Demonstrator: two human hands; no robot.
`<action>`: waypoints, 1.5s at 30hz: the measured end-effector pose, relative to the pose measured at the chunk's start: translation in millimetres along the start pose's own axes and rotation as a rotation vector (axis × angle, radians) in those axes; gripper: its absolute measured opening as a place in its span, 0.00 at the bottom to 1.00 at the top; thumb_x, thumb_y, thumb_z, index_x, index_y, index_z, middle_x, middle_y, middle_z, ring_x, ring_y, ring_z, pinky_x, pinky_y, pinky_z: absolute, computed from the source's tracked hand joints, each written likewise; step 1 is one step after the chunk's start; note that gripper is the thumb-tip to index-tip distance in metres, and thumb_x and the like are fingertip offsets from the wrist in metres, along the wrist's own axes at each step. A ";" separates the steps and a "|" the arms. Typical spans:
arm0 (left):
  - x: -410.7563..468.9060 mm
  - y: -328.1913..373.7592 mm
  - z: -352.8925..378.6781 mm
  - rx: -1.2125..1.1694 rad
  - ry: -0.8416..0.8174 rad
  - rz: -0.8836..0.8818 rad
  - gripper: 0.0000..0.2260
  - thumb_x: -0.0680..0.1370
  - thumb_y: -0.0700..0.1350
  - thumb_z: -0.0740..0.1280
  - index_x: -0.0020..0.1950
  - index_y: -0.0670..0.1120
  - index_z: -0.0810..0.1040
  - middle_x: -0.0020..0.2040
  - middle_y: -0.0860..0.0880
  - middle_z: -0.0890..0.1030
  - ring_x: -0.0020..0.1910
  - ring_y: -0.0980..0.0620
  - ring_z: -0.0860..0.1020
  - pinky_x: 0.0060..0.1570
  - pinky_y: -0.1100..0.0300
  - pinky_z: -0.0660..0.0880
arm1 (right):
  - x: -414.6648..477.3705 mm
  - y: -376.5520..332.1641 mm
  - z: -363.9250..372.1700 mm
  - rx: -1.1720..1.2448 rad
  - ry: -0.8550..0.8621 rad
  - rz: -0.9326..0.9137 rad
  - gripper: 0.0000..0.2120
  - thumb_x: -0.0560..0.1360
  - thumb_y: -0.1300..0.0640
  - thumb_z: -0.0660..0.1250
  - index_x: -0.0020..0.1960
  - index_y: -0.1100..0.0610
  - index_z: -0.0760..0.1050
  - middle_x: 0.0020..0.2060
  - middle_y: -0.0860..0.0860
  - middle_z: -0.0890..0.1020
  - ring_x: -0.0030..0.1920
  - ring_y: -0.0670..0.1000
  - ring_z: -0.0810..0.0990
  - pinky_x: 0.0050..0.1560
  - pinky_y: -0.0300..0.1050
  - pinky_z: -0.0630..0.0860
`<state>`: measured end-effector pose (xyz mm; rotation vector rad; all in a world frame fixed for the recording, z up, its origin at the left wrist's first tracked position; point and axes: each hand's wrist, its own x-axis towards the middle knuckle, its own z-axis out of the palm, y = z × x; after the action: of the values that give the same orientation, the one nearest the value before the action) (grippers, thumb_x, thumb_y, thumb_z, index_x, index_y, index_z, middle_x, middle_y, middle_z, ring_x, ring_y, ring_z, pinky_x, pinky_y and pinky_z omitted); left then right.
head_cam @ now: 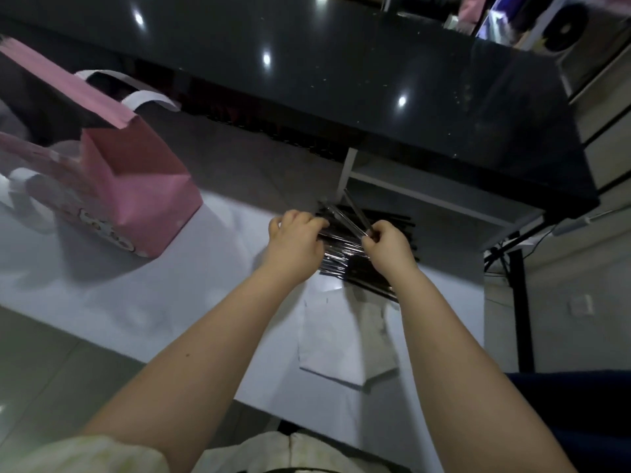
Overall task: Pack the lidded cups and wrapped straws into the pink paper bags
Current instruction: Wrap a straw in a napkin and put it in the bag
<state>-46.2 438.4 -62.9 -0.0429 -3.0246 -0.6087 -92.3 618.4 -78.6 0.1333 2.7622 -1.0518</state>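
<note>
The step in hand was judged to be the drawing of straws from stock. A pile of wrapped straws (pixel 345 249), dark and glossy, was found lying on the white table (pixel 170 302) near its far edge, below a black counter (pixel 375 97). The left hand (pixel 293 240) was laid on the left end of the pile, its fingers curled over the straws so as to hold them down. The right hand (pixel 386 244) was closed in a pinch on a few straws (pixel 355 213), whose far ends were raised clear of the pile and tilted away from the person. One pink paper bag (pixel 136 186) was noted standing open-mouthed at the left, well apart from the pile. Its contents could not be made out, and no lidded cup was plainly seen. A flat white sheet (pixel 341 339) lay on the table between the forearms. The next move was judged to require that the pinched straws be separated cleanly, carried leftwards and lowered end-first through the bag's mouth, with the rest of the pile kept from being dragged along.
</note>
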 end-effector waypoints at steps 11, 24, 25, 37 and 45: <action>25.0 30.2 30.1 0.034 -0.047 -0.072 0.19 0.76 0.44 0.62 0.67 0.52 0.74 0.63 0.51 0.76 0.66 0.48 0.66 0.68 0.51 0.57 | 49.2 35.2 -17.5 -0.050 -0.171 -0.104 0.02 0.80 0.52 0.62 0.50 0.48 0.73 0.34 0.47 0.80 0.33 0.48 0.77 0.27 0.36 0.67; 20.9 14.3 4.3 0.025 0.040 -0.090 0.17 0.75 0.44 0.63 0.64 0.53 0.76 0.60 0.51 0.77 0.64 0.47 0.67 0.67 0.51 0.58 | 37.5 12.3 -20.5 0.308 -0.226 -0.046 0.07 0.80 0.63 0.59 0.55 0.57 0.73 0.38 0.50 0.82 0.29 0.45 0.77 0.30 0.40 0.74; 16.8 11.7 -1.8 0.018 0.059 -0.083 0.17 0.76 0.44 0.63 0.64 0.53 0.76 0.60 0.51 0.77 0.64 0.47 0.67 0.67 0.51 0.58 | 29.2 5.6 -16.9 0.378 -0.256 -0.045 0.09 0.80 0.65 0.57 0.53 0.55 0.73 0.37 0.50 0.82 0.28 0.45 0.76 0.27 0.39 0.73; -95.0 -90.5 -84.0 0.114 0.191 -0.030 0.17 0.76 0.44 0.65 0.65 0.51 0.76 0.60 0.52 0.77 0.65 0.47 0.69 0.66 0.51 0.57 | -81.6 -105.6 73.6 0.845 -0.498 -0.082 0.08 0.82 0.58 0.58 0.48 0.57 0.74 0.29 0.51 0.76 0.27 0.51 0.72 0.29 0.43 0.71; -178.8 -195.8 -170.4 0.223 0.276 0.047 0.15 0.73 0.45 0.68 0.60 0.47 0.79 0.58 0.48 0.79 0.62 0.42 0.72 0.61 0.48 0.61 | -167.3 -213.4 139.8 0.895 -0.403 -0.207 0.07 0.79 0.63 0.64 0.51 0.59 0.81 0.41 0.55 0.84 0.44 0.57 0.83 0.48 0.48 0.80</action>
<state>133.1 189.0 7.7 -0.0188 -2.7924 -0.2463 59.2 363.0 -8.6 -0.2294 1.8122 -2.0263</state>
